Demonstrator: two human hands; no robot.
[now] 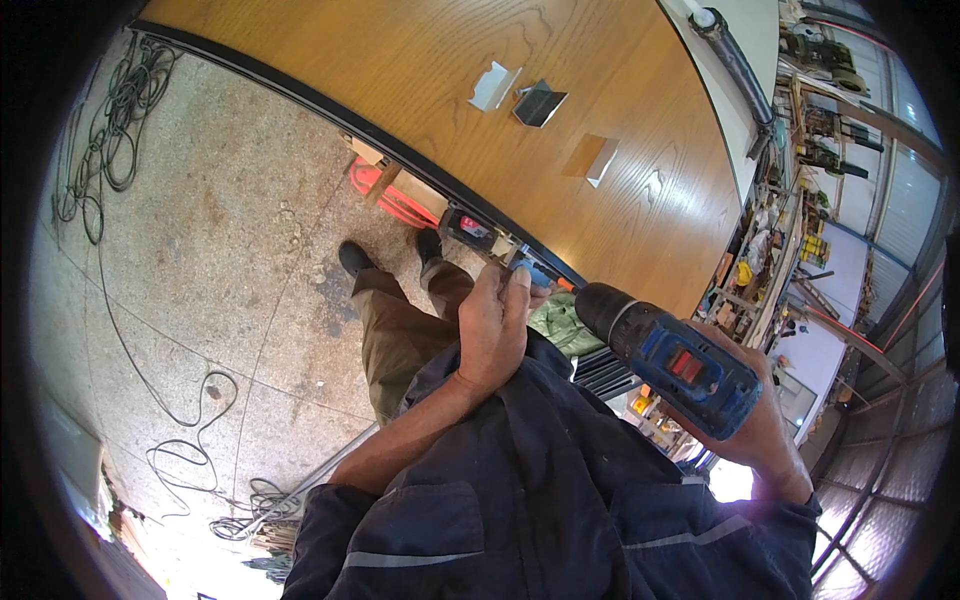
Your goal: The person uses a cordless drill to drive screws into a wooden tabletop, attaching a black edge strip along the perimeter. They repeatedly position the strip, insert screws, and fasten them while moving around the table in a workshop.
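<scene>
We cannot identify the blue piece (540,271) in the left hand (495,325); the cordless drill (672,357) partly hides the right hand (757,422); the desk (400,75) is cropped above.

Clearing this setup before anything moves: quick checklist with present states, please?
1. Drill held: ok, in the right hand.
2. Left hand clear of the drill's front: not ok, it is close to the orange piece ahead of the chuck.
3. Orange piece's tip seated: cannot tell, contact too small to make out.
4. Trigger released: cannot tell, hidden from this view.
5. Small bent pieces clear of the drill: ok, three lie apart from it on the wood-grain tabletop.
6. Floor cable clear of the shoes: ok, its loops lie off to the left.
</scene>
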